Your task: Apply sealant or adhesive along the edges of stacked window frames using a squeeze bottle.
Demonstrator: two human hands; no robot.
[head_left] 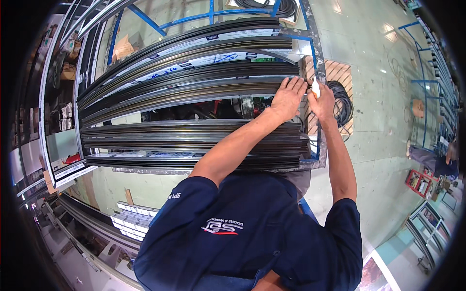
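Long dark metal profiles [194, 82] lie stacked across a blue steel rack [315, 53]. My left hand [287, 97] rests flat, fingers spread, on the right end of one profile. Beside it my right hand [323, 101] grips a small white tool [315, 88] with an orange tip, held against the profile's end near the rack's upright. A second bundle of dark profiles [194, 138] sits lower on the rack, under my left forearm.
A coil of black cable [343, 104] lies on a wooden pallet [340, 72] just right of my hands. Pale green floor spreads to the right, with blue racks [427, 82] along the far side. More profiles and white-wrapped bars [131, 220] lie at lower left.
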